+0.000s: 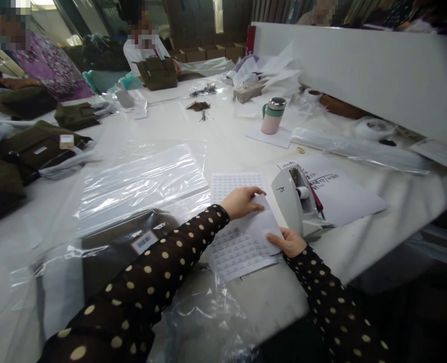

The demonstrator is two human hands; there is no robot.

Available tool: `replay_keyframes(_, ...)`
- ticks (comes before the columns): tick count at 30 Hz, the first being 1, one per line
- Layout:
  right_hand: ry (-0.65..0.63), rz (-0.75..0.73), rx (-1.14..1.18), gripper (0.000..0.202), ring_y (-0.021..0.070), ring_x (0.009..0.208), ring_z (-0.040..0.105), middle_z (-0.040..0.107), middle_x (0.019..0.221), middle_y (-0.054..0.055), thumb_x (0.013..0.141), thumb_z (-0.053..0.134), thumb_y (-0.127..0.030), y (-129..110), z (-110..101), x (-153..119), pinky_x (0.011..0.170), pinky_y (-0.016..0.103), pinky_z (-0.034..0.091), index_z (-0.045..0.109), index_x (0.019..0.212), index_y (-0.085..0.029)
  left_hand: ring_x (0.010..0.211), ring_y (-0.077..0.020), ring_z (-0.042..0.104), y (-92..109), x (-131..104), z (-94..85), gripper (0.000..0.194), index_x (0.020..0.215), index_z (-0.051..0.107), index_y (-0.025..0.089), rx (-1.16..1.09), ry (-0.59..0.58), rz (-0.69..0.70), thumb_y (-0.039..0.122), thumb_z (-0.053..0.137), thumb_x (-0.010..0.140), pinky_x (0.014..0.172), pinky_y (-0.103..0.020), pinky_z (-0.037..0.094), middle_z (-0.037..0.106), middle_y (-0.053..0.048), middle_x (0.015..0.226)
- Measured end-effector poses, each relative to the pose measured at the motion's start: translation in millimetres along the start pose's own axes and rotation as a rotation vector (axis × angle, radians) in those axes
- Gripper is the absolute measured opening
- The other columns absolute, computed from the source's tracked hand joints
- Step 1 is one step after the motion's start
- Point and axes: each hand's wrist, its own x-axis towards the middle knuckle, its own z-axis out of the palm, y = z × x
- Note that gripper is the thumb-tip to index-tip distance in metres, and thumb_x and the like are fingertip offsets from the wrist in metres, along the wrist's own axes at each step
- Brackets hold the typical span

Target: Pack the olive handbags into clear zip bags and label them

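Observation:
Both my hands are on a small plain white sheet of paper [251, 224], slightly raised over printed label sheets [233, 252]. My left hand [242, 202] pinches its upper edge between thumb and fingers. At the lower right corner, my right hand [289, 242] grips it with the thumb on top. The label sheets show rows of small print and lie flat on the table. Just right of the paper stands a grey-white label dispenser [293, 201]. Left of my forearm lies a dark olive bag in clear plastic [113, 247], with a barcode tag [144, 242].
Clear plastic bags [140, 176] lie stacked to the left. Several olive bags [38, 146] crowd the far left. A pink and green mug [273, 116] and a plastic roll [359, 151] stand beyond the dispenser. Co-workers sit across the white table [163, 121]. A white panel [359, 75] borders the right.

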Motion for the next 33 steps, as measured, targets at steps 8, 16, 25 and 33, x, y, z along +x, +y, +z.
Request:
replay_keyframes(8, 0.108, -0.049, -0.032, 0.047, 0.0204, 0.068, 0.064, 0.068, 0.079, 0.005, 0.060, 0.069, -0.051, 18.4, -0.2, -0.2, 0.063, 0.031, 0.051, 0.059, 0.092, -0.017, 0.082, -0.0164, 0.052, 14.5, -75.4, 46.1, 0.026, 0.098, 0.064, 0.023, 0.087, 0.062, 0.258, 0.039, 0.060, 0.078, 0.077, -0.030, 0.045, 0.058, -0.004, 0.089)
replay_keyframes(16, 0.080, -0.187, -0.095, 0.075, 0.0190, 0.063, 0.063, 0.066, 0.085, 0.008, 0.072, 0.060, -0.049, 8.6, 6.1, -14.1, 0.056, 0.030, 0.050, 0.025, 0.130, -0.018, 0.076, -0.0146, 0.053, 1.9, -84.8, 63.1, 0.028, 0.104, 0.063, 0.024, 0.039, 0.039, 0.217, 0.034, 0.061, 0.079, 0.069, -0.025, 0.044, 0.058, -0.003, 0.083)
replay_keyframes(25, -0.047, -0.247, -0.204, 0.084, 0.0149, 0.057, 0.057, 0.063, 0.071, 0.002, 0.078, 0.057, -0.039, -14.4, 11.0, -30.2, 0.054, 0.027, 0.045, 0.005, 0.139, -0.017, 0.073, -0.0137, 0.048, 3.3, -76.3, 45.9, 0.025, 0.093, 0.065, 0.023, 0.305, -0.005, 0.533, 0.035, 0.044, 0.089, 0.069, -0.027, 0.038, 0.060, -0.003, 0.085)
replay_keyframes(33, -0.171, -0.253, -0.035, 0.097, 0.0170, 0.079, 0.059, 0.060, 0.100, 0.009, 0.074, 0.060, -0.041, -9.0, 12.1, -28.0, 0.070, 0.031, 0.047, -0.009, 0.139, -0.020, 0.075, -0.0140, 0.048, 1.5, -72.6, 45.5, 0.026, 0.084, 0.064, 0.020, 0.336, -0.084, 0.606, 0.038, 0.046, 0.088, 0.069, -0.027, 0.036, 0.060, -0.004, 0.085)
